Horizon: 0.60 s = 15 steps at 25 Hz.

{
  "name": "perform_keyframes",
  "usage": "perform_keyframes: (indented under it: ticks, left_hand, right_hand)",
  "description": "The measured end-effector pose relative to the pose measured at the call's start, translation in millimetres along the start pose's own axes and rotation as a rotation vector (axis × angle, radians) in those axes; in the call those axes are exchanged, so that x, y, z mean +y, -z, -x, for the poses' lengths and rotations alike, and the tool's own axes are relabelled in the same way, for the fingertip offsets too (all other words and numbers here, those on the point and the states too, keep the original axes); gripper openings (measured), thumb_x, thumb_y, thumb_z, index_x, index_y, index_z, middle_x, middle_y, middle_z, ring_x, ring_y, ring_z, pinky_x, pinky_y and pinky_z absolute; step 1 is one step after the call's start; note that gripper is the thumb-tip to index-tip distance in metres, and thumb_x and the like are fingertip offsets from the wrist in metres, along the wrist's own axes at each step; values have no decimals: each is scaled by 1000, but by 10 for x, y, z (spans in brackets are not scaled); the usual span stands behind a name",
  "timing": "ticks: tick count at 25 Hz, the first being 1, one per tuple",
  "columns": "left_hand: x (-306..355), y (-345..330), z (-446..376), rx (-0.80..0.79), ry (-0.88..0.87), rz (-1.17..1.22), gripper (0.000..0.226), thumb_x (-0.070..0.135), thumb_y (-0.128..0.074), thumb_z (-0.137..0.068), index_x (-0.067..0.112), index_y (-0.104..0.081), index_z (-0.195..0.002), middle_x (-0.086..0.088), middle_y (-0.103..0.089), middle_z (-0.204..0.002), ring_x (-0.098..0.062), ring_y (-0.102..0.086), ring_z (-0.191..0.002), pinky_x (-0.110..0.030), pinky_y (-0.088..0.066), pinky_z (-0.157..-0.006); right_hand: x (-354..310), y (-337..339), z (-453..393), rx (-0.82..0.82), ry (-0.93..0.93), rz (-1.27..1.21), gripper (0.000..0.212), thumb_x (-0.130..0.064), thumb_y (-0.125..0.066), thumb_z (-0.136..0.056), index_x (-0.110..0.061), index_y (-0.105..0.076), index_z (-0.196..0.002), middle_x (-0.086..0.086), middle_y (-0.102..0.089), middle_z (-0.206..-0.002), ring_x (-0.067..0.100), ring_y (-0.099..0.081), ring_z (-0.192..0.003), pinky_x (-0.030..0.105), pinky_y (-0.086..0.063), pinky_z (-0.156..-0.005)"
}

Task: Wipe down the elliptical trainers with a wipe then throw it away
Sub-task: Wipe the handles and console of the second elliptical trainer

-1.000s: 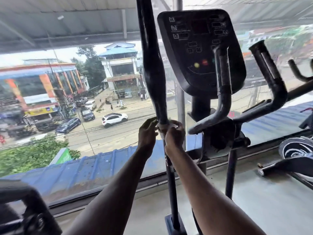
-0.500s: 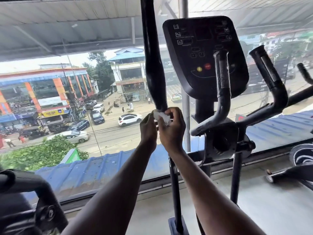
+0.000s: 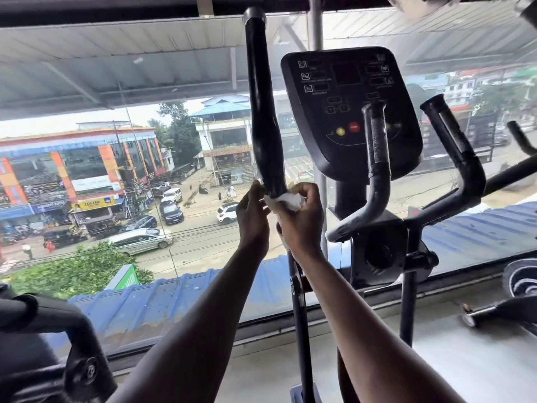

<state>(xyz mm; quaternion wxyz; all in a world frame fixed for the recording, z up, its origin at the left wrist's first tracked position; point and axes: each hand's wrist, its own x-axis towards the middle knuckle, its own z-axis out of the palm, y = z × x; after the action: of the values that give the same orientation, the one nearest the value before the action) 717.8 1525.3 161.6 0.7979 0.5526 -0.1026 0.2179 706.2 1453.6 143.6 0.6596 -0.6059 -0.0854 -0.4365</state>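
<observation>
A black elliptical trainer stands before me at a big window. Its tall left moving handle (image 3: 263, 112) rises in the middle of the view. A crumpled white wipe (image 3: 286, 200) is wrapped around the lower end of the handle's foam grip. My right hand (image 3: 302, 219) grips the wipe against the handle. From the left, my left hand (image 3: 251, 216) holds the other edge of the wipe with its fingertips. The console (image 3: 348, 112) and the fixed curved handles (image 3: 377, 170) sit to the right.
A second curved handle (image 3: 456, 158) and another machine's parts (image 3: 520, 280) are on the right. Black equipment (image 3: 43, 344) fills the lower left corner. Behind the glass lie a blue roof and a street with cars. Grey floor (image 3: 465, 359) runs along the window.
Both hands moved up the left handle with the wipe, from the thin bar below to the bottom of the foam grip. The camera tilted upward.
</observation>
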Motion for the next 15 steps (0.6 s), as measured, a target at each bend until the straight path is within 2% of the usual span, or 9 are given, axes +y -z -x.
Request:
perform_keyframes:
  ticks: [2, 4, 6, 8, 10, 11, 13, 14, 15]
  left_hand:
    - [60, -53, 24, 10, -26, 32, 38, 35, -42, -102, 12, -69, -87, -2, -73, -77, -13, -69, -69, -23, -52, -62]
    - [152, -109, 53, 38, -69, 67, 42, 40, -40, -102, 13, -67, -83, -2, -72, -75, -15, -68, -70, -27, -52, -66]
    - [245, -135, 48, 53, -123, 53, 43, 42, -40, -101, 15, -65, -79, 1, -69, -70, -13, -64, -67, -27, -49, -66]
    - [330, -162, 32, 45, -198, 1, 40, 47, -44, -97, 18, -64, -79, -4, -66, -75, -18, -61, -71, -31, -46, -68]
    - [417, -200, 42, 18, -268, -35, 33, 48, -48, -92, 20, -63, -80, -8, -60, -78, -19, -54, -73, -35, -42, -68]
    - [441, -210, 49, 2, -308, -62, 30, 42, -49, -94, 18, -63, -83, -5, -57, -76, -17, -51, -71, -31, -41, -66]
    - [455, -202, 58, -37, -348, -190, 21, 23, -46, -100, 12, -64, -101, 6, -56, -79, -2, -51, -68, -14, -40, -66]
    - [423, -182, 45, -55, -363, -247, 23, 18, -44, -101, 12, -63, -112, 13, -55, -85, 7, -52, -71, -7, -38, -70]
    - [402, -164, 38, -73, -323, -243, 23, 21, -42, -102, 18, -62, -113, 19, -54, -89, 13, -54, -75, -8, -38, -76]
  right_hand:
    - [-218, -12, -30, 47, 178, -12, 33, -4, -78, -71, -11, -55, -92, -6, -59, -84, 1, -54, -74, 11, -44, -67]
    - [-290, -26, -16, 73, 327, 38, 23, 5, -70, -74, -2, -59, -94, 5, -61, -90, 0, -51, -81, 4, -38, -74]
    - [-204, 1, 50, 59, 308, 33, 19, 4, -65, -79, -4, -61, -95, 8, -64, -93, 6, -56, -85, 11, -42, -77]
    - [-206, 2, 23, 62, 167, -37, 18, 0, -60, -80, -13, -61, -94, 3, -66, -91, 10, -61, -83, 23, -46, -75]
    - [-391, -52, -106, 72, 76, -78, 26, -4, -51, -81, -15, -66, -100, -2, -69, -99, 10, -63, -88, 29, -52, -78]
    - [-514, -81, -163, 57, 89, -85, 35, -3, -47, -82, -15, -66, -109, -4, -69, -109, 8, -63, -93, 27, -52, -84]
    - [-679, -134, -184, -9, 183, -94, 44, -1, -41, -88, -12, -60, -126, -10, -60, -123, -6, -55, -106, 13, -44, -93]
    - [-644, -143, -131, -32, 250, -82, 43, -1, -40, -92, -7, -55, -131, -10, -56, -125, -14, -49, -111, 7, -40, -94]
    - [-535, -143, -53, -48, 303, -74, 41, -1, -39, -95, -4, -52, -134, -9, -54, -125, -18, -47, -114, 5, -39, -94]
